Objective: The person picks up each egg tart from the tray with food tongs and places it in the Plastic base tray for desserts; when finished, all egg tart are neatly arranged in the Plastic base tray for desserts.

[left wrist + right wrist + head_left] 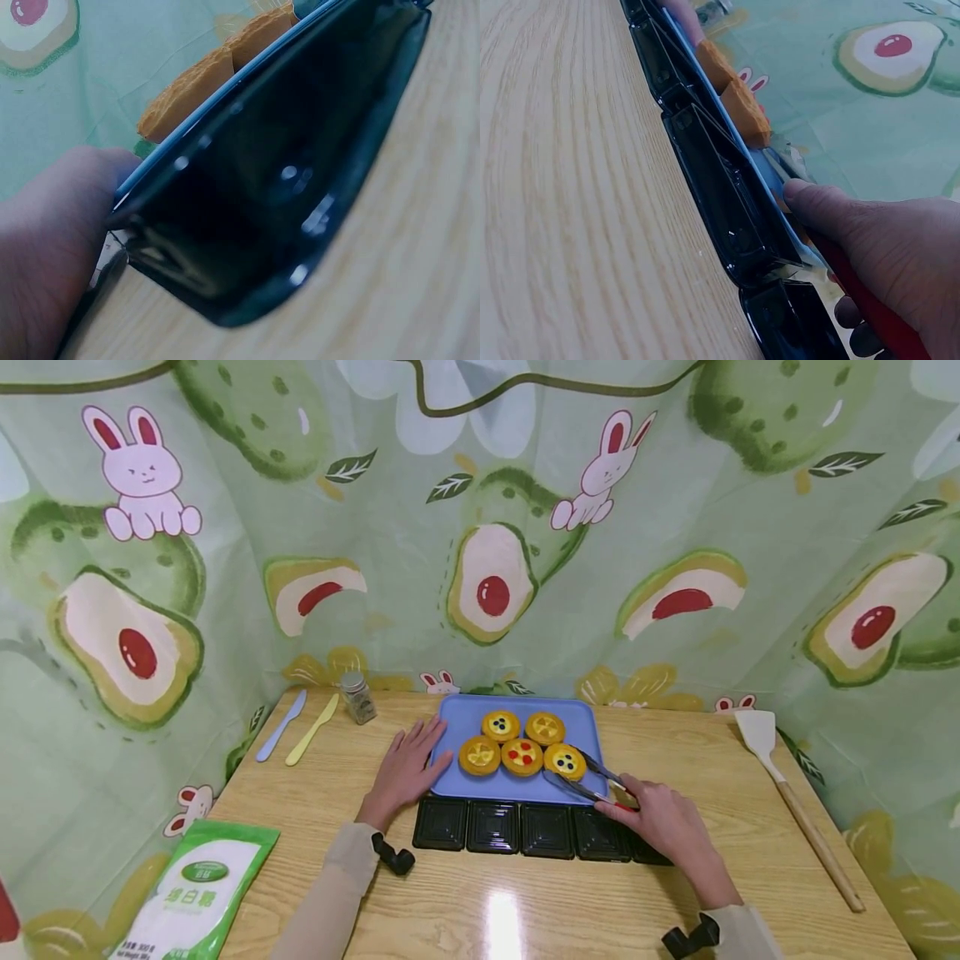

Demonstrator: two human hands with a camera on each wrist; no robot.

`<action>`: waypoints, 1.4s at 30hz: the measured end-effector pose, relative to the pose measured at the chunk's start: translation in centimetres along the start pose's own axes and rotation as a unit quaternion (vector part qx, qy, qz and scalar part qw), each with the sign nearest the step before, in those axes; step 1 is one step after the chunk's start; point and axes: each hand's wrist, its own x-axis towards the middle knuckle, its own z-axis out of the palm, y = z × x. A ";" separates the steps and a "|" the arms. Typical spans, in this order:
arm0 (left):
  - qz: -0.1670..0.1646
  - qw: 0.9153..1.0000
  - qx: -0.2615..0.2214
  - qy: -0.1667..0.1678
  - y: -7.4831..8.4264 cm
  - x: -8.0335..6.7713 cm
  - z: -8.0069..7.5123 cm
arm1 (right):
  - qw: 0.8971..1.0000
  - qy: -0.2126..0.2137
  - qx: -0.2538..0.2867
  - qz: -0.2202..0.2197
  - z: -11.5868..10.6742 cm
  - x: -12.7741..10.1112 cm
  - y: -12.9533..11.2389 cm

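Blue tray (465, 714) steadied by the flat, open-fingered left hand (405, 770); right hand (660, 818) grips tongs (581, 777) around the near-right tart (565, 762).

Bright, even light, overhead glare on the table (504, 918); head view bows at edges, wrist views blur.

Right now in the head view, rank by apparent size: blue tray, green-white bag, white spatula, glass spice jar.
1. Blue plastic tray and green-white bag: unsure, bag nearer and cropped
2. White wooden-handled spatula
3. Glass spice jar
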 end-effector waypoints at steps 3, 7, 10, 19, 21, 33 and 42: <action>0.001 1.000 -0.003 -0.001 0.1 0.0 -0.1 | 1.000 0.001 -0.005 0.000 -0.1 -0.1 0.1; 0.005 1.000 -0.006 0.003 0.2 0.1 -0.2 | 1.000 0.010 -0.011 -0.009 -0.4 -0.2 0.1; 0.008 1.000 -0.006 0.006 0.1 0.1 -0.2 | 1.000 0.019 -0.012 -0.019 -0.6 -0.3 0.0; 0.011 1.000 0.003 0.009 -0.4 0.2 0.0 | 0.999 0.029 -0.004 -0.034 -1.2 -0.4 -0.2; 0.012 1.000 0.000 0.010 -0.4 0.2 0.0 | 0.999 0.033 -0.002 -0.035 -1.6 -0.4 -0.3; 0.014 1.000 -0.003 0.012 -0.2 0.0 0.0 | 0.998 0.041 -0.013 -0.051 -3.3 -0.6 -2.1; 0.020 1.000 -0.013 0.016 0.1 0.0 -0.2 | 0.993 0.057 -0.007 -0.099 -3.1 -0.4 -4.1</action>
